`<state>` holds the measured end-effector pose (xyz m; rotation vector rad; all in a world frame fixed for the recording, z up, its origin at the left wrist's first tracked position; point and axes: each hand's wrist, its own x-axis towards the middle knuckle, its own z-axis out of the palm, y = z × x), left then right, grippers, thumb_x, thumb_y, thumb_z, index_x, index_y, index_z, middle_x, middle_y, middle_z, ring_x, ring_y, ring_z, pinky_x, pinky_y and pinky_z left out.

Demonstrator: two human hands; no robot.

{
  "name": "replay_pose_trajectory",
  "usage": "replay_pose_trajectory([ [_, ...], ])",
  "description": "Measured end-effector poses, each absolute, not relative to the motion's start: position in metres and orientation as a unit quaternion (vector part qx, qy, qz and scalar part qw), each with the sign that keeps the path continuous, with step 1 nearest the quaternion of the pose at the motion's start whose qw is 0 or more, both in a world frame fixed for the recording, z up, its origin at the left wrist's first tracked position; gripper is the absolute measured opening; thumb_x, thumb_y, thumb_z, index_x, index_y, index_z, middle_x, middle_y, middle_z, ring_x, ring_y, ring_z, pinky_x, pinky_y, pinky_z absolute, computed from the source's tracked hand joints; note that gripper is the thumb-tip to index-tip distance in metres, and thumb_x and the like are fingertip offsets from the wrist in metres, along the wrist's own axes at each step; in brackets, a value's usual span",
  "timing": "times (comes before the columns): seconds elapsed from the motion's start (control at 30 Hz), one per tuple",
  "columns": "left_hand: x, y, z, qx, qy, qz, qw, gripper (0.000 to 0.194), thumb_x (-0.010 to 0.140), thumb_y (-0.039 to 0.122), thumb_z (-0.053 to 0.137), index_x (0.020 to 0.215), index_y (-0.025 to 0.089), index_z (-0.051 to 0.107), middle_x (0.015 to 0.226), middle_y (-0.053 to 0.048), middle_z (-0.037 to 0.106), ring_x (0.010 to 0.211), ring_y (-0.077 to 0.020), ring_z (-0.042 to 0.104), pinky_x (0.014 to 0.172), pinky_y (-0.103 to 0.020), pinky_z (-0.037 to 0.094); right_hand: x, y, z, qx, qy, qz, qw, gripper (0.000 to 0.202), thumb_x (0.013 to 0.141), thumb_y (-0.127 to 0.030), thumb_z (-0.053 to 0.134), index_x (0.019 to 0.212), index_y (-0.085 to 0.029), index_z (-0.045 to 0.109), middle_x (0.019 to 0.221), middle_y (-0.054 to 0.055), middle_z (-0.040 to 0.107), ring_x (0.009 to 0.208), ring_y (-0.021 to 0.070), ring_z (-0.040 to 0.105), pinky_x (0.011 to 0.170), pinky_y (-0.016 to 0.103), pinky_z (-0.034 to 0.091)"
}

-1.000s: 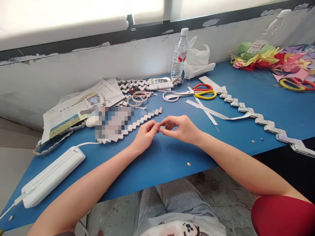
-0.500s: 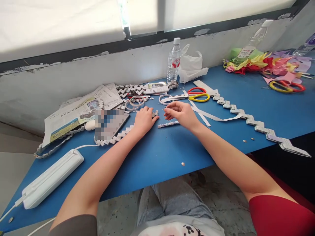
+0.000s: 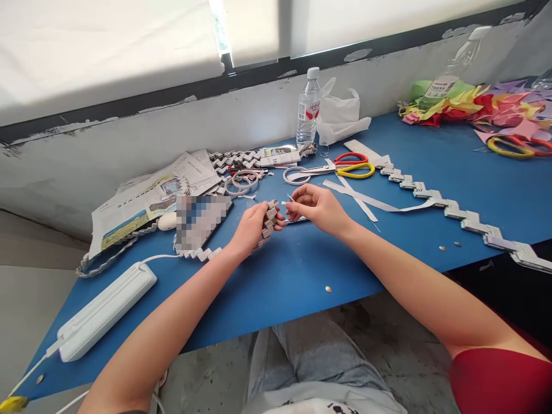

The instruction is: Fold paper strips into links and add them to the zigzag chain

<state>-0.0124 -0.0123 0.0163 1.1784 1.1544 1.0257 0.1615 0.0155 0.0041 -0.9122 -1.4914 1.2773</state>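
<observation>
My left hand (image 3: 252,231) is closed around a folded-paper chain (image 3: 269,221), a zigzag braid of newsprint links whose end sticks up past the thumb. More of the chain runs left from under the wrist across the table. Just to the right, my right hand (image 3: 318,208) pinches a small pale strip (image 3: 290,198) between thumb and fingertips, close to the chain's end. Beneath the right fingers lies a patterned pen (image 3: 297,221), mostly hidden. Behind the hands, scissors (image 3: 340,167) with red and yellow handles rest beside white paper strips (image 3: 366,196).
A longer paper chain (image 3: 435,198) lies at right. Newspaper sheets (image 3: 138,201), tape rings (image 3: 241,183) and a blurred-out flat object (image 3: 202,221) lie left. A water bottle (image 3: 309,109) and plastic bag (image 3: 340,112) stand behind. A white power strip (image 3: 107,310) lies front left.
My left hand has lifted and turned, raising the chain's end off the table. My right hand has moved close to it with the small strip. The view has shifted slightly.
</observation>
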Motion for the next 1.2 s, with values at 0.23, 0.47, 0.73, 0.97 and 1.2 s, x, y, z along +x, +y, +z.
replay_pose_trajectory([
  [0.23, -0.021, -0.028, 0.027, 0.362, 0.459, 0.461, 0.668, 0.019, 0.092, 0.019, 0.046, 0.103, 0.014, 0.061, 0.072, -0.005, 0.069, 0.062, -0.0120, 0.065, 0.060, -0.021, 0.053, 0.155, 0.004, 0.004, -0.345, -0.619, 0.535, 0.460, 0.037, 0.065, -0.044, 0.081, 0.084, -0.016, 0.065, 0.068, 0.002, 0.070, 0.061, 0.0176, 0.069, 0.063, 0.034, 0.060],
  [0.47, -0.020, -0.029, 0.031, 0.297, 0.438, 0.463, 0.711, 0.017, 0.091, 0.020, 0.050, 0.096, 0.014, 0.065, 0.070, -0.004, 0.067, 0.058, -0.0089, 0.063, 0.057, -0.017, 0.053, 0.156, -0.001, 0.005, -0.334, -0.634, 0.523, 0.462, 0.032, 0.068, -0.043, 0.080, 0.079, -0.015, 0.067, 0.070, 0.003, 0.072, 0.062, 0.0170, 0.069, 0.063, 0.033, 0.061],
  [0.73, -0.021, -0.029, 0.029, 0.312, 0.423, 0.459, 0.716, 0.018, 0.091, 0.021, 0.050, 0.095, 0.015, 0.067, 0.073, -0.004, 0.068, 0.060, -0.0092, 0.064, 0.060, -0.018, 0.054, 0.154, -0.003, 0.004, -0.328, -0.639, 0.515, 0.468, 0.031, 0.068, -0.041, 0.080, 0.080, -0.016, 0.066, 0.072, 0.003, 0.072, 0.062, 0.0160, 0.068, 0.061, 0.031, 0.060],
  [0.97, -0.021, -0.033, 0.028, 0.358, 0.419, 0.444, 0.707, 0.022, 0.091, 0.031, 0.055, 0.108, 0.023, 0.065, 0.088, -0.004, 0.072, 0.076, -0.0162, 0.071, 0.068, -0.028, 0.059, 0.154, -0.002, 0.002, -0.353, -0.660, 0.443, 0.494, 0.026, 0.073, -0.041, 0.075, 0.081, -0.017, 0.065, 0.075, 0.002, 0.073, 0.065, 0.0163, 0.068, 0.064, 0.030, 0.059],
  [1.2, -0.020, -0.037, 0.032, 0.375, 0.436, 0.466, 0.672, 0.027, 0.086, 0.040, 0.063, 0.106, 0.024, 0.069, 0.100, -0.005, 0.072, 0.085, -0.0172, 0.069, 0.074, -0.032, 0.059, 0.154, -0.004, 0.003, -0.351, -0.673, 0.402, 0.511, 0.025, 0.072, -0.037, 0.075, 0.085, -0.019, 0.064, 0.074, 0.002, 0.071, 0.066, 0.0171, 0.067, 0.068, 0.033, 0.058],
])
